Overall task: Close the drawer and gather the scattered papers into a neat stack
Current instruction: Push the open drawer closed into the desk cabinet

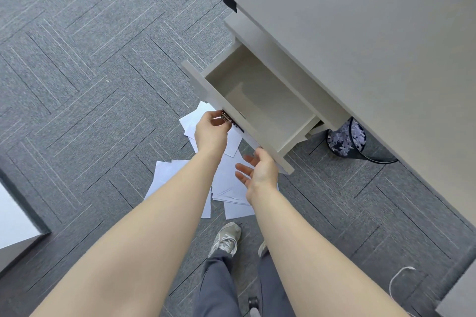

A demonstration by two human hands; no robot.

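Observation:
The grey drawer (233,108) stands pulled far out from the cabinet under the desk, and nothing lies inside it. My left hand (211,131) pinches the small metal lock on the drawer's front panel. My right hand (258,172) is open, palm toward the front panel near its lower end, fingers spread and not gripping. Several white papers (231,188) lie scattered on the carpet below the drawer, partly hidden by my arms and hands.
The grey desk top (360,46) fills the upper right. A black wire bin (346,140) of shredded paper stands beneath it. A white panel (13,219) is at the left edge. My feet (226,238) stand just behind the papers on grey carpet.

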